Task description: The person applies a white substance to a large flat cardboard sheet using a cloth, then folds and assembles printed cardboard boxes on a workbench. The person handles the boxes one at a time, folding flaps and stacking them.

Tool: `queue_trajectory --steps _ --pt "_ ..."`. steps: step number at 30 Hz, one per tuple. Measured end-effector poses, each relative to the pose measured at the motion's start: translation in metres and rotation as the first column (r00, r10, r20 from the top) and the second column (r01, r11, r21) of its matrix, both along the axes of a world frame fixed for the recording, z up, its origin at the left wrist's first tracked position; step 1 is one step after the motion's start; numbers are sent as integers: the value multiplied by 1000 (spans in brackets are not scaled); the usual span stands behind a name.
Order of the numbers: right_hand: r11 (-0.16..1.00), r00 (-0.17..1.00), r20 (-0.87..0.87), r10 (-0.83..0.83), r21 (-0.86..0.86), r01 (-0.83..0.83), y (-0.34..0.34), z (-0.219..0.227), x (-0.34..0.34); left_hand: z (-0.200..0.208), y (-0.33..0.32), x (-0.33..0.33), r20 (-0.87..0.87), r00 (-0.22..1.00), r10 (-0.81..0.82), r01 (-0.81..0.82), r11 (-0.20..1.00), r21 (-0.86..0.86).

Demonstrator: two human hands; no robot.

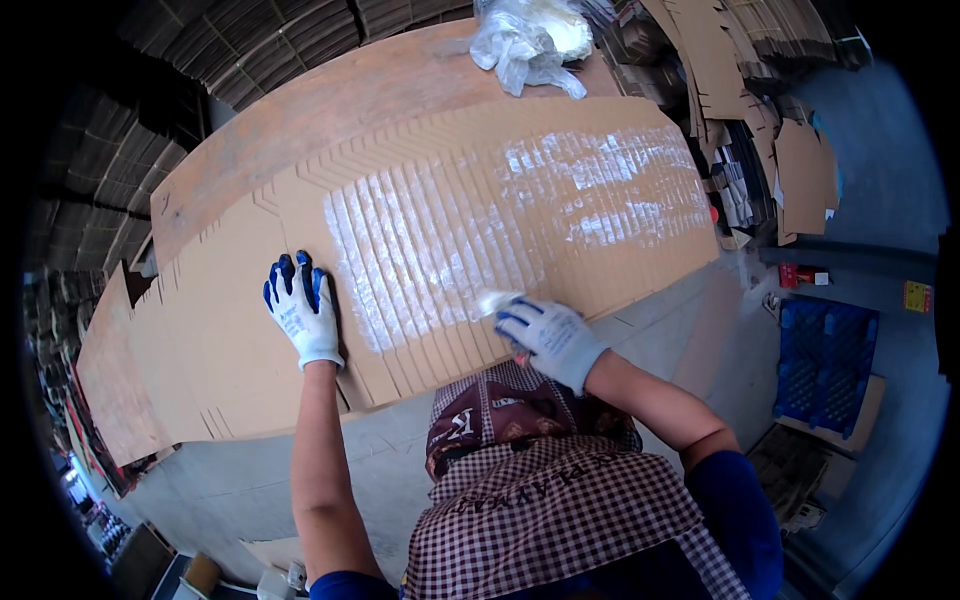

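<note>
My left hand [302,308], in a white glove with blue fingers, lies flat with its fingers apart on bare brown cardboard sheets [235,345]. These sheets overlap in staggered rows along a long board. A glossy white, wet-looking coating [410,260] covers the strips to the right of that hand, with a second coated patch [610,190] farther right. Gloved in the same way, my right hand [548,338] is closed at the near edge of the coating. A small white thing [497,302] shows blurred at its fingertips; its kind cannot be made out.
Crumpled clear plastic [530,45] sits on the wooden tabletop [330,95] at the far side. Bundled cardboard stacks [255,45] line the back and left. Loose cardboard pieces [803,180] stand at the right, above a blue plastic pallet [825,360] on the floor.
</note>
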State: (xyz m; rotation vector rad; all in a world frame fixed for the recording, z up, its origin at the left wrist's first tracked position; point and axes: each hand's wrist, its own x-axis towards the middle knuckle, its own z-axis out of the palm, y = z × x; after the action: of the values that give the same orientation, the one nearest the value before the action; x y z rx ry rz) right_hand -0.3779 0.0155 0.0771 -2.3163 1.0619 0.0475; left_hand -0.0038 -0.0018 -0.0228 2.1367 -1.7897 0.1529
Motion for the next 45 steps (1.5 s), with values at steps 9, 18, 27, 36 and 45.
queue_trajectory --steps 9,18,27,36,45 --pt "990 999 -20 33 -138 -36 20 -4 -17 -1 0 3 -51 998 -31 29 999 -38" --pt "706 651 298 -698 139 694 -11 -2 -75 1 4 7 -36 999 -12 12 1000 -2" --pt "444 420 484 -767 -73 893 4 -53 -62 1 2 8 -64 998 -21 21 1000 4" --pt "408 394 447 -804 -68 910 8 -81 -87 -1 1 6 -272 959 -73 52 995 -85" --pt "160 -271 582 -767 581 798 6 -34 -113 70 23 -121 -459 577 -676 749 661 -32"
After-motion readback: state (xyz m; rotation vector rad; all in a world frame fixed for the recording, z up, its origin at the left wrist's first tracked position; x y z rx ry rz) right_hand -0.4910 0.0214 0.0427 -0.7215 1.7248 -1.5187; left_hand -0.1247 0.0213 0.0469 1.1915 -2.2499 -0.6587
